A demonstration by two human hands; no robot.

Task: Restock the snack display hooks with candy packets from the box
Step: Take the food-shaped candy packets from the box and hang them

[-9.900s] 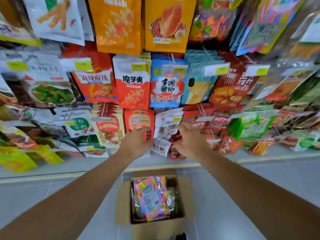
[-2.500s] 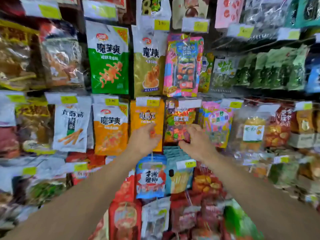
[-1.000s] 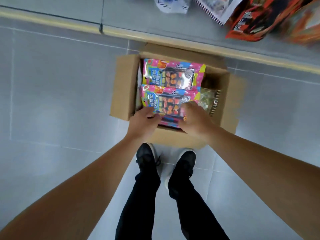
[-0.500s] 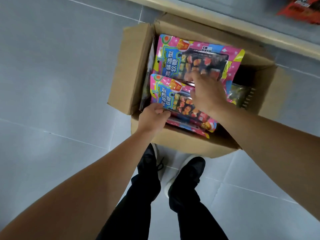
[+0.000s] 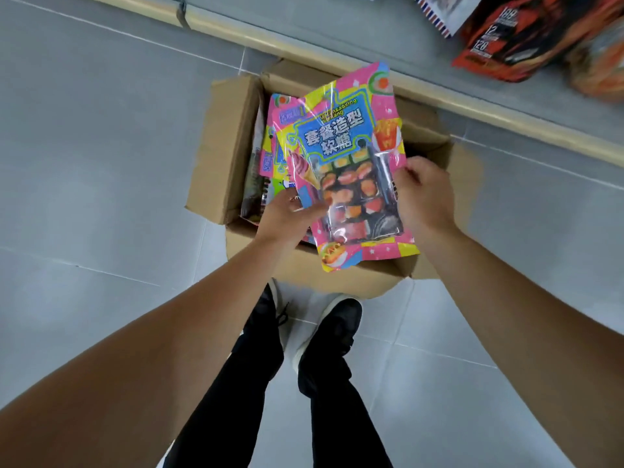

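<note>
Grey floor tiles [image 5: 101,197] surround the box [image 5: 216,146]; both hands, left hand [image 5: 287,217] and right hand [image 5: 425,194], pinch a candy packet's [image 5: 354,163] edges, probably readying it for hanging.

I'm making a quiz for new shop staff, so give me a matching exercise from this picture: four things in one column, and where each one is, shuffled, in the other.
Things:
1. pink candy packet
2. cardboard box
3. black shoes
4. orange-red snack bag

Places:
A. top right, at the display
B. held between left hand and right hand
C. on the floor, holding more packets
D. on the tiles, just below the box

Pairs: 1-B, 2-C, 3-D, 4-A
</note>
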